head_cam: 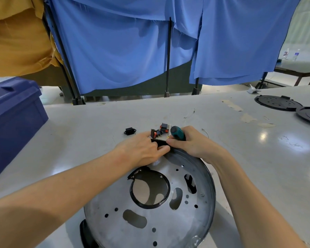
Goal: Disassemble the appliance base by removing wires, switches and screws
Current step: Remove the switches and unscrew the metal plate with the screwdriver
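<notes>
A round grey metal appliance base [150, 217] with a black rim lies tilted on the table in front of me, pierced by many holes and one large black-edged opening. My left hand [141, 149] grips the base's far rim, fingers curled over the black edge. My right hand [191, 144] holds a teal-handled screwdriver [177, 133] at the same rim; its tip is hidden behind the hands. Just beyond the hands lie removed red-and-black rocker switches [159, 130] and a black power socket [129, 131].
A dark blue plastic crate [13, 120] stands at the left on the grey table [79, 140]. Two black round covers [277, 102] lie at the far right. Thin loose wires [190, 113] lie behind the switches. Blue curtains hang beyond the table's far edge.
</notes>
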The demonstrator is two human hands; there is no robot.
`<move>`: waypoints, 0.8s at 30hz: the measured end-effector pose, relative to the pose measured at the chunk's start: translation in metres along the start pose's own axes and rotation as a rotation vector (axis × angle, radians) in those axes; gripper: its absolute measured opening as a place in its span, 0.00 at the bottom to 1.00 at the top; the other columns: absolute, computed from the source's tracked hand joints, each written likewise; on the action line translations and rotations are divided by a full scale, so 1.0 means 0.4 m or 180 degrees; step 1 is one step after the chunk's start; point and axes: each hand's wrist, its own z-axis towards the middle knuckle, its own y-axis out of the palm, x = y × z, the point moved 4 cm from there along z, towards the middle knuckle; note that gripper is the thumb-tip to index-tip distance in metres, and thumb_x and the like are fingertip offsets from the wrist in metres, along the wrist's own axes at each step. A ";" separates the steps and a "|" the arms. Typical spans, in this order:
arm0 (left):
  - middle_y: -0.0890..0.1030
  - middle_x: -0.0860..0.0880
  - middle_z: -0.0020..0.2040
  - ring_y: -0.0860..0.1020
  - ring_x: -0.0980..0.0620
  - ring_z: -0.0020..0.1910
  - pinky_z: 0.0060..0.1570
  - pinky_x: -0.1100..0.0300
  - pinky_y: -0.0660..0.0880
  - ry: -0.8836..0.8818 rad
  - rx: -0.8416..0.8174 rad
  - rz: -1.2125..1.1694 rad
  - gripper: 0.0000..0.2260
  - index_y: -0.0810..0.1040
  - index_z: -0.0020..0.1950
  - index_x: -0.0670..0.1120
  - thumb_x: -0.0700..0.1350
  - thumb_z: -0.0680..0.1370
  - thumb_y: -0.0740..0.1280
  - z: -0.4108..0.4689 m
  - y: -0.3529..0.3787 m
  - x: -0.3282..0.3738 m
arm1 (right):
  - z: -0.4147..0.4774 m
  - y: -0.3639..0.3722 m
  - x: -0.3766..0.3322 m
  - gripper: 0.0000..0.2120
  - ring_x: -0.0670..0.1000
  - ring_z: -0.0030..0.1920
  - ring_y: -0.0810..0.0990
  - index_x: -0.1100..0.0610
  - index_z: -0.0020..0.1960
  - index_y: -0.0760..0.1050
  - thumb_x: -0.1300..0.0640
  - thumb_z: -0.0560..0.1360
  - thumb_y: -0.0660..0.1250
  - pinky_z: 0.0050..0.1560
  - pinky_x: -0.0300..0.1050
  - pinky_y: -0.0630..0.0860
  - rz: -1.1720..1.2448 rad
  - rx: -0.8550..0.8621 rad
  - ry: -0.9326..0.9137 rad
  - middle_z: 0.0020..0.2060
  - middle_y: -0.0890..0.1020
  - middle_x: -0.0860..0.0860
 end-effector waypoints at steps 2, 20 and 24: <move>0.81 0.46 0.46 0.69 0.46 0.34 0.43 0.56 0.61 -0.0028 0.0027 -0.0002 0.11 0.59 0.63 0.43 0.44 0.83 0.54 -0.003 0.004 -0.001 | -0.003 0.001 -0.004 0.19 0.52 0.36 0.67 0.73 0.45 0.71 0.54 0.79 0.66 0.39 0.48 0.64 0.0056 -0.0030 -0.0016 0.35 0.69 0.56; 0.81 0.46 0.48 0.81 0.46 0.45 0.30 0.59 0.57 -0.1296 -0.0241 -0.0711 0.29 0.59 0.70 0.36 0.34 0.72 0.67 -0.003 0.003 0.036 | -0.012 0.003 -0.008 0.21 0.50 0.29 0.59 0.57 0.32 0.62 0.51 0.77 0.68 0.31 0.46 0.56 -0.0397 0.0194 0.0098 0.26 0.59 0.51; 0.79 0.45 0.54 0.80 0.45 0.52 0.41 0.56 0.62 -0.1800 -0.0399 -0.1118 0.22 0.64 0.66 0.37 0.36 0.74 0.66 0.007 -0.004 0.043 | -0.011 0.004 -0.007 0.22 0.50 0.28 0.58 0.56 0.32 0.59 0.52 0.76 0.68 0.30 0.47 0.55 -0.0484 0.0245 0.0079 0.26 0.58 0.50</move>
